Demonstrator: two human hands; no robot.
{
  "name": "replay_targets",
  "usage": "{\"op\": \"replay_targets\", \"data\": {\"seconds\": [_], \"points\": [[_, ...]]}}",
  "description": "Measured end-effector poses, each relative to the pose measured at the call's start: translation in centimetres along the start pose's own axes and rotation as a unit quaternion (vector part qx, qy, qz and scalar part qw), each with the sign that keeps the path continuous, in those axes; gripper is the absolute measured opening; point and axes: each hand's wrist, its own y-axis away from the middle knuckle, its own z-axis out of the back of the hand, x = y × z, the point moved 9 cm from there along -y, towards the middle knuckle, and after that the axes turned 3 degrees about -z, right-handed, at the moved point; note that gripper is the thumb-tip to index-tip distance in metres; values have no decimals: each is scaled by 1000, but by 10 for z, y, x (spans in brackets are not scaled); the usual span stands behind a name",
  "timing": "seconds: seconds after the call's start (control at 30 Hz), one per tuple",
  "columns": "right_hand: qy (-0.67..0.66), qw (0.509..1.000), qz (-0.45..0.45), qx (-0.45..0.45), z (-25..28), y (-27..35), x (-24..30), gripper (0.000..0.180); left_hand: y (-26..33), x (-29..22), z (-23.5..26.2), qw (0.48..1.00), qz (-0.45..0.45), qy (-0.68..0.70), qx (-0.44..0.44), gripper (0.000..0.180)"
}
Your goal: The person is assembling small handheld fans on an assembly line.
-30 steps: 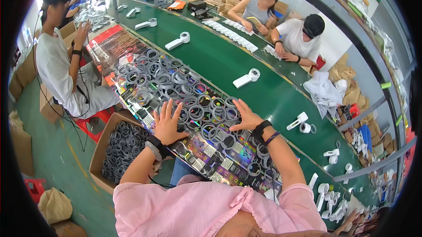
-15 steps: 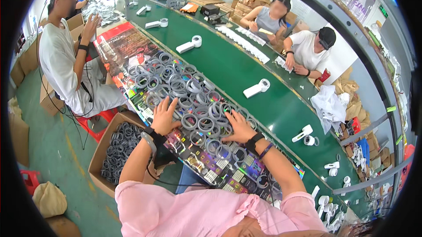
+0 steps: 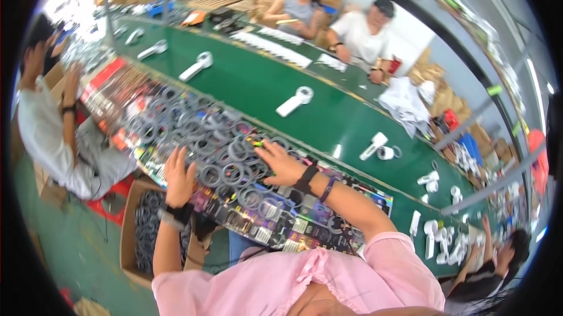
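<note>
Grey plastic rings (image 3: 233,173) lie in a loose pile on a long board covered with colourful printed sheets (image 3: 281,229). Over the near edge of the pile is my left hand (image 3: 179,178), its fingers stretched out and holding nothing. My right hand (image 3: 281,165) rests on or just above the rings on the far side, palm down with fingers spread. Whether its fingertips press on single rings is hard to tell. More such rings (image 3: 149,228) fill an open cardboard box (image 3: 130,257) below the board, left of my legs.
Past the board runs a green conveyor belt (image 3: 246,90) carrying white handheld fan-shaped parts (image 3: 295,101). Two people sit across it beside white strips (image 3: 272,49). Another person (image 3: 53,134) sits at left, one more at lower right (image 3: 492,272). A metal frame (image 3: 469,40) arches overhead.
The whole view has swung, so the board and belt now sit further left. My left hand has drawn toward the pile's left near edge. A person at lower right has come into view.
</note>
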Motion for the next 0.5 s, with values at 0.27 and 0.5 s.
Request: {"op": "replay_targets", "data": {"seconds": [0.27,0.5], "points": [[-53,998,-22,-14,128,139,37,47,51,-117,0,989,-30,62,129,55],[-325,797,-490,-137,126,348,-39,36,69,-195,-44,939,-128,190,258,46]]}}
